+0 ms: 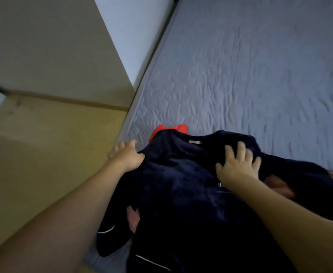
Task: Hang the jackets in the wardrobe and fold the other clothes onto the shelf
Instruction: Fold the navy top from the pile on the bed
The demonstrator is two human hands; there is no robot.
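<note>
The dark navy garment [181,184], plush-looking with thin white piping near its lower edges, lies on the near corner of the bed [240,75], collar and label pointing away from the person, so its long axis runs from the body outward. The left hand [125,157] grips the fabric at the left shoulder, fingers curled into the cloth. The right hand [238,166] lies spread on the right shoulder, fingers straight and pressing; blur makes it hard to say whether they pinch anything. Both hands sit at the collar end, level with each other. A red cloth [169,129] peeks out beyond the collar. A pinkish item [277,186] shows under the right side.
</note>
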